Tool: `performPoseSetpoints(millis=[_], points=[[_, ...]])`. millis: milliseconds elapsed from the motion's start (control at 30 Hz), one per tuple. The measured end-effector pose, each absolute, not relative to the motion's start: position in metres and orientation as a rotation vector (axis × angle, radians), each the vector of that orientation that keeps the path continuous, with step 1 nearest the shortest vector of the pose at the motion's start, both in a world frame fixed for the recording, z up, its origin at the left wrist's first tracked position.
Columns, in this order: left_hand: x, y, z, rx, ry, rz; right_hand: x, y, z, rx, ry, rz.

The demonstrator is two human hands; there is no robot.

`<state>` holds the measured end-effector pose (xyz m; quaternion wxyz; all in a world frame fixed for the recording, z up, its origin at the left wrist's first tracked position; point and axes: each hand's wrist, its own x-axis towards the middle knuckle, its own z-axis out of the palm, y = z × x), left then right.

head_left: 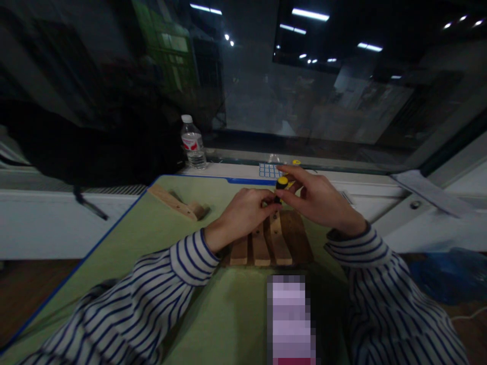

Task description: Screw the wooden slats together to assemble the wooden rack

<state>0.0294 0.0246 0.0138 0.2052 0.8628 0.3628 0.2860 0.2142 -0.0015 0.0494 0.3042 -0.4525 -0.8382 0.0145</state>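
A short screwdriver (282,182) with a yellow-topped black handle stands upright over a wooden strip (280,241). My right hand (319,197) has its thumb and fingers around the handle. Pinched at the lower part of the screwdriver is my left hand (243,213); its fingertips partly hide the tip and whatever is under it. Several pale wooden strips with dark holes lie side by side on a darker wooden board (299,235), below both hands.
Another wooden piece (175,203) with a rounded end lies on the green table (133,258), left of the hands. A pixelated phone-like object (289,319) is at the near edge. A water bottle (194,144) and a blue-white gridded item (269,170) stand by the window sill.
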Motion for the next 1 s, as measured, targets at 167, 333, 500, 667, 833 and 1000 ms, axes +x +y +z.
performPoseSetpoints(millis=[167,333,500,667,833,1000], points=[[0.0294,0.0277,0.0108,2.421,0.957,0.775,0.2147,-0.0014,0.0496,-1.144,-2.229,0.122],[0.0294,0.0277,0.0125,2.434,0.962,0.744,0.2142,-0.0019,0.0509,-1.147,-2.216,0.106],[0.029,0.0255,0.0136,2.45,1.004,0.782,0.2144,-0.0006,0.0506,-1.164,-2.187,0.118],[0.0293,0.0233,0.0143,2.463,1.009,0.818,0.2148,0.0006,0.0499,-1.169,-2.17,0.107],[0.0298,0.0232,0.0143,2.459,1.024,0.808,0.2139,0.0009,0.0495,-1.159,-2.156,0.109],[0.0299,0.0235,0.0138,2.464,1.028,0.81,0.214,0.0005,0.0495,-1.17,-2.158,0.121]])
